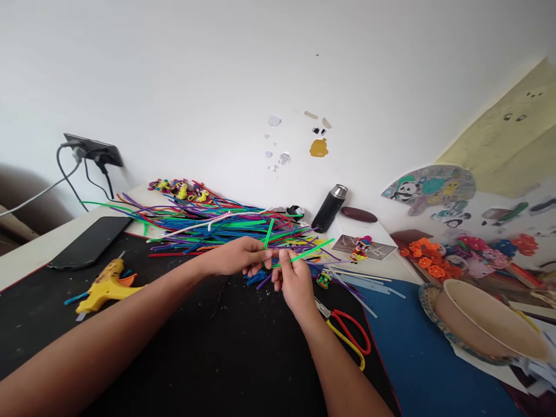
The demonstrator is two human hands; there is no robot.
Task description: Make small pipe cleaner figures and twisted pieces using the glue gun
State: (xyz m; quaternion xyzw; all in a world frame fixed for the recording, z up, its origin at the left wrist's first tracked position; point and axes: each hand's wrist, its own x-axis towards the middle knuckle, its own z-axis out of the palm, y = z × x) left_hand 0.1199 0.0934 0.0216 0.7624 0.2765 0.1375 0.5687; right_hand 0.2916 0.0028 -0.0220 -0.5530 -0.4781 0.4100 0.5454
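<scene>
My left hand (243,255) and my right hand (293,278) meet over the black mat, both pinching a bright green pipe cleaner (313,249). One length of it sticks up above my left fingers, and another slants out to the right past my right thumb. The part between my fingertips is mostly hidden, so I cannot tell whether this is one bent piece or two. Behind my hands lies a spread pile of pipe cleaners (234,223) in many colours. A small green figure (324,280) sits just right of my right hand.
Scissors (347,330) with red and yellow handles lie beside my right forearm. A yellow glue gun (106,289) and a phone (89,243) are on the left. A black flask (330,208) stands by the wall; a beige bowl (490,324) is at right.
</scene>
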